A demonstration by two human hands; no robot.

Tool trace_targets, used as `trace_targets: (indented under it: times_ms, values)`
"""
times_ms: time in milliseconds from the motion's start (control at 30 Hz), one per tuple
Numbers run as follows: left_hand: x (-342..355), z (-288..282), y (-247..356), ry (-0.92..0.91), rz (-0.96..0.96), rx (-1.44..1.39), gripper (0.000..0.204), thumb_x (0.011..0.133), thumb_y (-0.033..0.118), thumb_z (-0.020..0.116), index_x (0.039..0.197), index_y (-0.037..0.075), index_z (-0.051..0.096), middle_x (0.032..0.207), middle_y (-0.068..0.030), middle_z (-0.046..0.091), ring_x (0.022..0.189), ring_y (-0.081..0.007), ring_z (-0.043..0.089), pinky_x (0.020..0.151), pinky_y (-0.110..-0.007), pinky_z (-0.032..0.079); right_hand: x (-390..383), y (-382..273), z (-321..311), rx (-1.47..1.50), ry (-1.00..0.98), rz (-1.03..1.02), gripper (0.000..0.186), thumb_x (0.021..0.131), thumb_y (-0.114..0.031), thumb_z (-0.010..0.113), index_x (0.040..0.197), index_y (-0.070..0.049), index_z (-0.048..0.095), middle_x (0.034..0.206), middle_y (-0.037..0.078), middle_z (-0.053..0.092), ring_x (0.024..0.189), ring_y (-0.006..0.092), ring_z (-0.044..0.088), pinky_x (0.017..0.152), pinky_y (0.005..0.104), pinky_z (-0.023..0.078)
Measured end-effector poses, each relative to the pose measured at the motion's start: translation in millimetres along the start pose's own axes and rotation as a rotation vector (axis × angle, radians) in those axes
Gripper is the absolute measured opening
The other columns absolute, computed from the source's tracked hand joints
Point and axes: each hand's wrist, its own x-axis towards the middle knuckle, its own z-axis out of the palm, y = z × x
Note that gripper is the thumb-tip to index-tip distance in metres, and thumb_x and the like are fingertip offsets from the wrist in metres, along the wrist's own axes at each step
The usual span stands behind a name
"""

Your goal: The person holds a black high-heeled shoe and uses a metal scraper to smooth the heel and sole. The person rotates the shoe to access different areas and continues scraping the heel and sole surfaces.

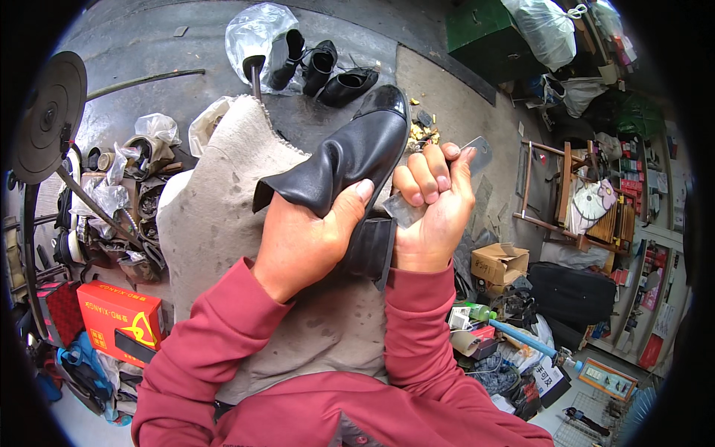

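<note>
A: We log the big things first. A grey felt apron (223, 216) covers our lap, and red sleeves (208, 350) come in from the lower edge. A black wheel (48, 115) stands far left, and a red box (119, 320) lies low left.

B: And the work itself?

A: A black high-heeled shoe (350, 160) lies over the lap, toe pointing away, block heel (370, 249) toward us. Our left hand (305, 242) is clamped round its upper, thumb pressed on the leather. Our right hand (432, 216) is clenched on a flat metal blade (477, 153), set against the sole just beside the heel.

B: Which step, then?

A: We judge it as scraping or trimming the sole. The next stroke likely calls for a firm left grip and a shallow blade angle.

B: Smaller items?

A: More black shoes (320, 71) beyond, and a small cardboard box (499, 262) at right.
</note>
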Motion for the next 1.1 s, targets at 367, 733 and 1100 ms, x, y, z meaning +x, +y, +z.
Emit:
trace_targets:
  times_ms: [367,733,1100]
  values:
    - [0.5,0.0,-2.6,-0.006,0.008,0.002,0.031,0.097,0.004,0.063,0.126,-0.005,0.064,0.109,-0.0098,0.072,0.097,-0.0125,0.063,0.088,-0.029,0.052,-2.1,0.9,2.6,-0.032,0.012,-0.022,0.033,0.109,-0.043,0.044,0.097,-0.013,0.050,0.065,-0.005,0.033,0.050,0.0057,0.027,0.045,0.0232,0.027]
    - [1.3,1.8,-5.8,0.015,-0.007,-0.036,0.030,0.097,0.006,0.063,0.125,-0.006,0.064,0.108,-0.0073,0.072,0.095,-0.0120,0.062,0.086,-0.029,0.052,-3.6,1.6,1.7,-0.023,-0.042,-0.025,0.031,0.110,-0.039,0.043,0.097,-0.011,0.050,0.066,-0.006,0.033,0.051,0.0055,0.028,0.045,0.0224,0.029]
    - [1.8,2.4,-5.9,0.012,0.002,-0.051,0.029,0.097,0.005,0.063,0.123,-0.006,0.065,0.108,-0.0070,0.072,0.095,-0.0117,0.062,0.086,-0.029,0.051,-4.5,1.4,-0.2,-0.024,-0.060,-0.025,0.031,0.110,-0.039,0.043,0.097,-0.011,0.049,0.066,-0.006,0.033,0.051,0.0054,0.027,0.045,0.0222,0.028]
